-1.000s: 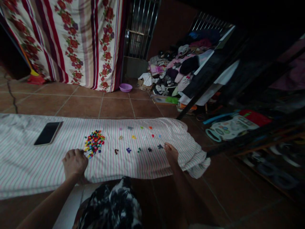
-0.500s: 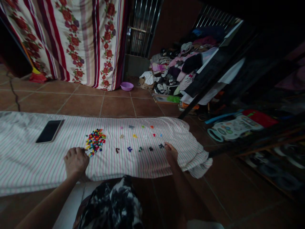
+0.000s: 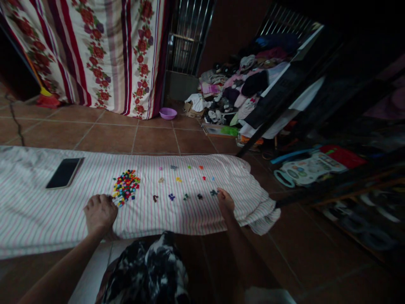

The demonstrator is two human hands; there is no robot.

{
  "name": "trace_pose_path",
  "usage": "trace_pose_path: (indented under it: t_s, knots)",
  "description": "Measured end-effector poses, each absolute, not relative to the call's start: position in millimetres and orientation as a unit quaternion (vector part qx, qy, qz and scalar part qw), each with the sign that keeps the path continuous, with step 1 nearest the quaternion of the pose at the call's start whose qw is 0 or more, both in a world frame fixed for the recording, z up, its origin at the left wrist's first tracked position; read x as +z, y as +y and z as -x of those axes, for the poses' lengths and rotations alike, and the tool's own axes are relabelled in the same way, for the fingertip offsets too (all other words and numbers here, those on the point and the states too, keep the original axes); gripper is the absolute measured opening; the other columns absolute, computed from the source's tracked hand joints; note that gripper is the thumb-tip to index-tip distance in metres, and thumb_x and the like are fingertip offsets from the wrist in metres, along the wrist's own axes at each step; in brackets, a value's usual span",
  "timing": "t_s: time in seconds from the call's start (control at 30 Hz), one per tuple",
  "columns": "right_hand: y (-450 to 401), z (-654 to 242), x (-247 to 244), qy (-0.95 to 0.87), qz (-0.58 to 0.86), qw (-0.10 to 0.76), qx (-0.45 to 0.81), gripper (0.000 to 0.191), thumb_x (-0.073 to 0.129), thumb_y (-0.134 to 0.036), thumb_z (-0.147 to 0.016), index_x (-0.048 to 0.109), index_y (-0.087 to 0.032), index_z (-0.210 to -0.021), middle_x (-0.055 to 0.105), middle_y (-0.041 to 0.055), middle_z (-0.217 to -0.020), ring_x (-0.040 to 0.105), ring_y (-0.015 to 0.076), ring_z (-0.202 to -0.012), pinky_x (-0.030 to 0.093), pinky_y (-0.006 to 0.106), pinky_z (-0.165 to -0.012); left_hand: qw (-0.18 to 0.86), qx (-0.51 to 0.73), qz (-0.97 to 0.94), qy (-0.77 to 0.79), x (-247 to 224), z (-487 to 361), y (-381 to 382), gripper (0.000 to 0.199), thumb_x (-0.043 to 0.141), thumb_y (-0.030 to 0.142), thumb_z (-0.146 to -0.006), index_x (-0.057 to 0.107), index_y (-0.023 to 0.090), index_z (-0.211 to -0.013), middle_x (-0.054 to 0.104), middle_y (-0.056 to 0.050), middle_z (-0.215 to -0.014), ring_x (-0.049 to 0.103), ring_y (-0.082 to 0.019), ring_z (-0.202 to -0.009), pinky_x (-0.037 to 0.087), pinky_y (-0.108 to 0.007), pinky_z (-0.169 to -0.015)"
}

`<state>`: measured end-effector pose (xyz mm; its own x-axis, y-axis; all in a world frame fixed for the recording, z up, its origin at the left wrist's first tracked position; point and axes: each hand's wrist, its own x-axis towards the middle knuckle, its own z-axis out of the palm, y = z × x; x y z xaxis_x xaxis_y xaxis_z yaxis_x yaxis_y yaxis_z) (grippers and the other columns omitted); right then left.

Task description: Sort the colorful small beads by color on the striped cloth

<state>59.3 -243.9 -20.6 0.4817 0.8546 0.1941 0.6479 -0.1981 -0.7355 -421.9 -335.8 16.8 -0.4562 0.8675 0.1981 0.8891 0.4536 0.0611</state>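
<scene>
A heap of small multicoloured pieces [image 3: 126, 185] lies on the striped cloth [image 3: 145, 219]. My left hand [image 3: 100, 213] rests at the heap's lower left edge, fingers curled down; whatever is beneath them is hidden. To the right, small groups sorted by colour form rows, among them brown [image 3: 155, 198], dark blue [image 3: 171, 196], yellow [image 3: 179, 179] and black [image 3: 200, 196]. My right hand [image 3: 225, 200] is at the right end of the nearest row, its fingertips pinched beside a dark green group [image 3: 214, 192]. Anything between those fingertips is too small to make out.
A phone [image 3: 64, 173] lies on the cloth at the left. Beyond, a purple basin [image 3: 168, 113] stands on the tiled floor near a curtain [image 3: 110, 55] and a pile of clothes [image 3: 234, 88]. A dark slanted post [image 3: 262, 131] rises past the cloth's right end.
The whole view has shifted very slightly. Both hands keep nearly the same places, and the pieces show no clear movement.
</scene>
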Motion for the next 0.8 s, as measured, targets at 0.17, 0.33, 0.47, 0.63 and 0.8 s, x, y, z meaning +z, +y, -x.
trace_pose_path:
  t_s: [0.17, 0.33, 0.47, 0.63, 0.8]
  knots:
    - [-244.1, -58.5, -22.2, -0.518, 0.75, 0.392, 0.123, 0.048, 0.039, -0.036, -0.079, 0.074, -0.016, -0.106, 0.073, 0.011, -0.109, 0.065, 0.0243, -0.104, 0.048, 0.037, -0.098, 0.072, -0.082, 0.521, -0.847, 16.8, 421.9, -336.4, 0.043, 0.023, 0.034, -0.093, 0.057, 0.01, -0.105, 0.057, -0.019, -0.108, 0.051, -0.033, -0.108, 0.035, -0.041, -0.086]
    - [-244.7, -57.7, -23.3, -0.518, 0.751, 0.392, 0.12, 0.048, 0.039, -0.037, -0.079, 0.074, -0.017, -0.106, 0.073, 0.0096, -0.111, 0.064, 0.024, -0.106, 0.047, 0.038, -0.099, 0.061, -0.083, 0.52, -0.848, 19.0, 421.6, -336.7, 0.044, 0.023, 0.034, -0.093, 0.057, 0.01, -0.106, 0.057, -0.02, -0.11, 0.05, -0.033, -0.11, 0.035, -0.042, -0.087]
    - [-246.0, -56.8, -22.9, -0.517, 0.747, 0.399, 0.12, 0.048, 0.039, -0.038, -0.078, 0.074, -0.018, -0.104, 0.073, 0.0094, -0.11, 0.065, 0.0245, -0.105, 0.048, 0.039, -0.1, 0.06, -0.084, 0.518, -0.849, 20.3, 421.3, -336.4, 0.043, 0.024, 0.033, -0.093, 0.058, 0.01, -0.106, 0.057, -0.02, -0.11, 0.051, -0.033, -0.109, 0.035, -0.042, -0.086]
    - [-248.3, -56.8, -21.8, -0.508, 0.742, 0.416, 0.137, 0.05, 0.041, -0.042, -0.078, 0.074, -0.018, -0.107, 0.073, 0.0093, -0.113, 0.065, 0.0245, -0.108, 0.047, 0.039, -0.1, 0.063, -0.088, 0.518, -0.849, 17.5, 422.2, -335.8, 0.041, 0.028, 0.033, -0.091, 0.059, 0.01, -0.106, 0.058, -0.02, -0.108, 0.051, -0.033, -0.108, 0.035, -0.042, -0.085]
    - [-248.5, -58.4, -22.4, -0.486, 0.753, 0.415, 0.156, 0.05, 0.042, -0.042, -0.078, 0.074, -0.019, -0.11, 0.073, 0.0091, -0.114, 0.065, 0.025, -0.108, 0.046, 0.039, -0.102, 0.065, -0.096, 0.517, -0.848, 16.9, 422.3, -336.2, 0.041, 0.027, 0.032, -0.092, 0.058, 0.01, -0.106, 0.057, -0.019, -0.108, 0.051, -0.033, -0.107, 0.035, -0.042, -0.085]
